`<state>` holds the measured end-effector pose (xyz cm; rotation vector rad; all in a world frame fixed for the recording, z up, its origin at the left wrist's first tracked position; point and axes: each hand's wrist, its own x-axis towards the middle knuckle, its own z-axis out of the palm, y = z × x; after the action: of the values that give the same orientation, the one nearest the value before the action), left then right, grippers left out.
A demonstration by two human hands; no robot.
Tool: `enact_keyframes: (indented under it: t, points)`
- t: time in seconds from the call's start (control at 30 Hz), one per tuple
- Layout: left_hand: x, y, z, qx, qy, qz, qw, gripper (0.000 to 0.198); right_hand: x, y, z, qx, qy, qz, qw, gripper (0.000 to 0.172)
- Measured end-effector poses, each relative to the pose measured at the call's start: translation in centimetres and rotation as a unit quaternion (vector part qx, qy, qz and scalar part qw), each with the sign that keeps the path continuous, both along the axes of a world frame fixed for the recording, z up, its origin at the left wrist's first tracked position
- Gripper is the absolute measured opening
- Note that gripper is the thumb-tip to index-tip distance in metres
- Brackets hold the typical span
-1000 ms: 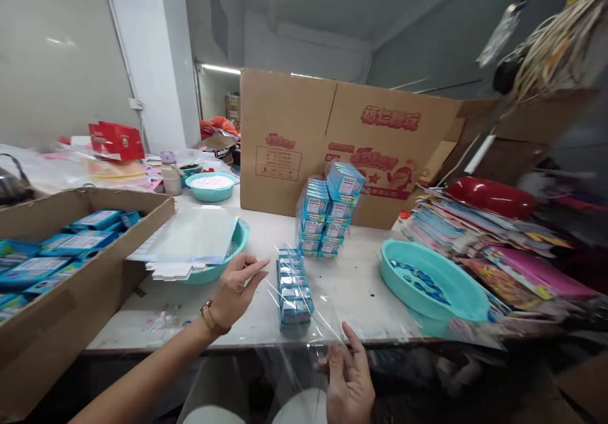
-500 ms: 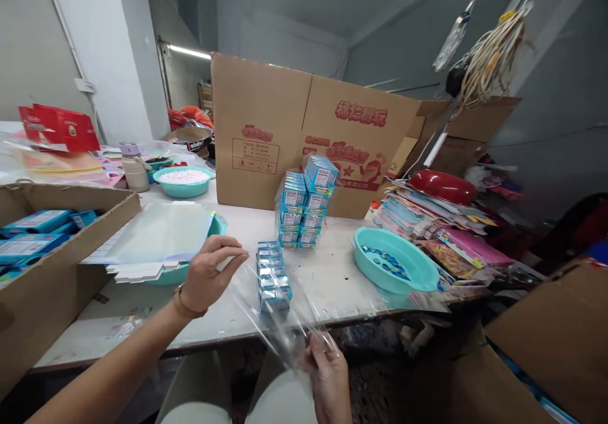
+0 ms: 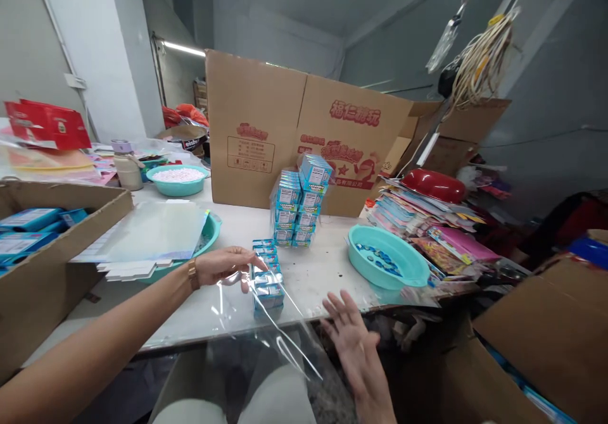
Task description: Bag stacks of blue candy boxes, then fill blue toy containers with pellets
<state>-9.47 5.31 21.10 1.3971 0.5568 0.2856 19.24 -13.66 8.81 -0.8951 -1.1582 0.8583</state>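
My left hand [image 3: 230, 267] pinches the top of a clear plastic bag [image 3: 273, 319], which hangs down past the table edge toward my lap. Right of the bag, my right hand [image 3: 354, 348] is held up with its fingers spread and nothing in it. A row of small blue boxes [image 3: 268, 296] lies on the table just behind the bag, partly covered by my left hand and the film. Farther back, stacked blue boxes [image 3: 304, 205] stand wrapped in clear plastic.
A large printed carton [image 3: 256, 107] stands at the back. To the right are a turquoise basin [image 3: 418, 272] with small blue pieces and a pile of printed sheets [image 3: 394, 205]. On the left, an open carton [image 3: 95, 247] holds blue packs, beside clear sheets [image 3: 156, 231] over another basin.
My right hand has let go of the plastic and opened, moving right. My left hand has moved right over the row of boxes, now with the bag hanging from it.
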Motion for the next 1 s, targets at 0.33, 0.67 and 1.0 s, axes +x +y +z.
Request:
enact_keyframes:
  t: [0.33, 0.67, 1.0]
  points:
    - [3.0, -0.2, -0.4, -0.065, -0.111, -0.027, 0.991, 0.038, -5.8, 10.2, 7.6, -0.105, 0.076, 0.214, 0.968, 0.04]
    - [1.3, -7.3, -14.4, -0.032, -0.076, 0.158, 0.984, 0.038, -5.6, 7.9, -3.1, -0.172, 0.305, 0.14, 0.926, 0.025]
    - [3.0, -3.5, -16.9, 0.067, -0.043, 0.317, 0.945, 0.05, -3.8, 11.8, -6.9, -0.221, 0.132, 0.043, 0.965, 0.037]
